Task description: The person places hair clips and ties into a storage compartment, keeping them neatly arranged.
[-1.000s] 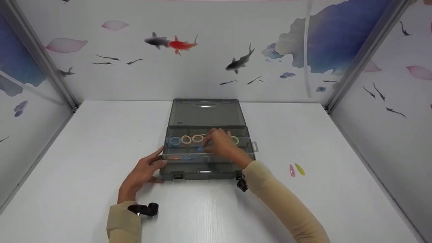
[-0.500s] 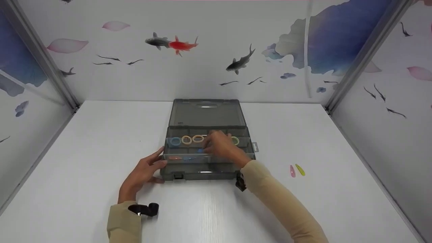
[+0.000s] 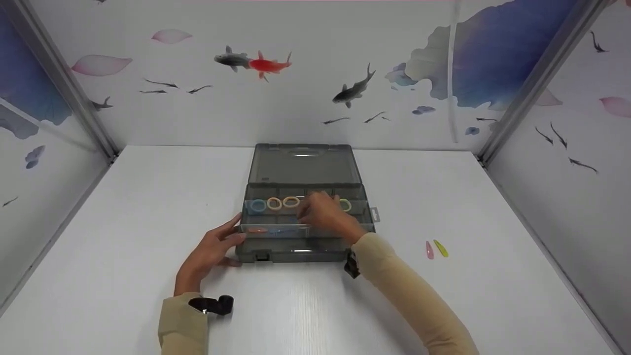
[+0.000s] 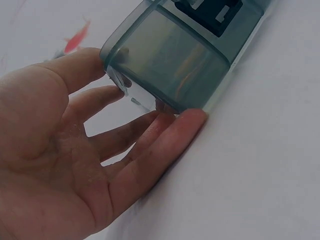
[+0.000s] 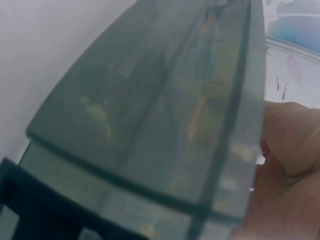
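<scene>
A grey see-through compartment box (image 3: 296,255) lies on the table with its lid (image 3: 304,163) folded back. My left hand (image 3: 211,250) rests its spread fingers against the box's left end. Over the middle row, my right hand (image 3: 323,213) has its fingers curled down, pinching a small blue hair clip (image 3: 292,220) that is mostly hidden behind a divider. Left of it in this row are an orange-pink hair clip (image 3: 257,230) and another blue clip (image 3: 281,230). In the right wrist view the box wall hides my right fingertips.
Behind the middle row sit a blue hair tie (image 3: 258,206), two pale orange ones (image 3: 274,203) and a green one (image 3: 345,205). To the right on the table lie a pink clip (image 3: 430,250) and a yellow-green clip (image 3: 441,248). A patterned wall stands behind.
The blue clip at my right fingertips has sunk lower into the middle row and shows less. My right hand has dipped slightly. The left hand stays at the box's end.
</scene>
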Action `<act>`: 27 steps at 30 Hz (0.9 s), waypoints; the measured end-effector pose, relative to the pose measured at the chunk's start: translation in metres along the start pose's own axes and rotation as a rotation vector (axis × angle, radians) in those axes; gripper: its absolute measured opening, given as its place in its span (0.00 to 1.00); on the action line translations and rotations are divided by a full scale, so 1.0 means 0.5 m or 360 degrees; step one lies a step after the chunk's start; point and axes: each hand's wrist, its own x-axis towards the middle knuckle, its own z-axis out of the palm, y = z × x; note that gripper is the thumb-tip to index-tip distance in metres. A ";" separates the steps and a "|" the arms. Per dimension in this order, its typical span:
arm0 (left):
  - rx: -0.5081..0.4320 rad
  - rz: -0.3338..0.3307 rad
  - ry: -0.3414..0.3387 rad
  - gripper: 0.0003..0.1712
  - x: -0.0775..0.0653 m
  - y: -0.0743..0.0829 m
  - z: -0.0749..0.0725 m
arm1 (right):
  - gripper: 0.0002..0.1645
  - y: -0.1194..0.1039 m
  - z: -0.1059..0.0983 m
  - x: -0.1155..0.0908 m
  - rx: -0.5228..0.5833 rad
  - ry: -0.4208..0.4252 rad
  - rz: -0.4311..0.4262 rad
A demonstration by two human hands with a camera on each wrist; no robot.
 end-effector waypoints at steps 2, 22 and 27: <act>0.0005 -0.0011 0.0008 0.38 0.001 0.001 0.002 | 0.08 0.005 -0.007 -0.003 0.0047 -0.0001 -0.0003; -0.0008 -0.0034 0.0011 0.38 0.003 -0.003 -0.002 | 0.14 0.059 -0.124 -0.139 0.0373 0.0120 -0.0392; 0.0007 -0.0007 0.0012 0.38 0.002 -0.003 -0.002 | 0.14 0.096 -0.134 -0.175 0.0367 0.0167 -0.0427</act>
